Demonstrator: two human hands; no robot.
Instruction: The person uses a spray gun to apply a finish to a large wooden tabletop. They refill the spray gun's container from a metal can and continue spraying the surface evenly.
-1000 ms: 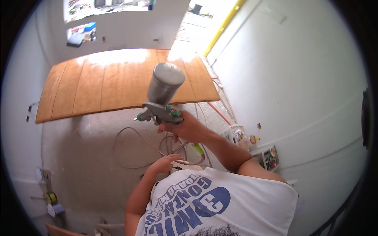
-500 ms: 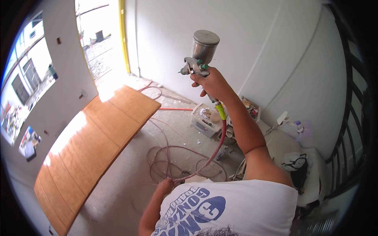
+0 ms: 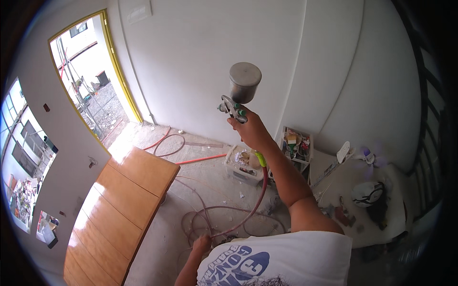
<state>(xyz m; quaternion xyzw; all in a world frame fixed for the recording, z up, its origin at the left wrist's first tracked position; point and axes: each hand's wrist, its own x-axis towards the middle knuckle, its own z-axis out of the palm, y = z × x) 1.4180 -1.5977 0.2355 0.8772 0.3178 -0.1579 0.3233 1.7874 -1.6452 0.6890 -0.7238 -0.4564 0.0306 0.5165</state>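
Observation:
A grey metal spray gun with a top cup and green knobs is raised against the white wall, my right hand closed round its handle. A red hose with a lime-green fitting runs from the gun down to my left hand, which is closed on it near my body at the bottom. To the left lies a glossy orange-brown wooden panel with lengthwise and cross grooves, raised off the floor.
Loose hoses coil over the concrete floor. Plastic bins of brushes and tools stand along the wall, beside a white-and-purple fan and a cluttered cloth-covered surface. A yellow-framed doorway opens outside; dark railings are at right.
The view has swung right, so the panel sits farther left and more wall shows. My right hand has lifted the gun, with the hose now visible hanging from it; my left hand has closed on the hose.

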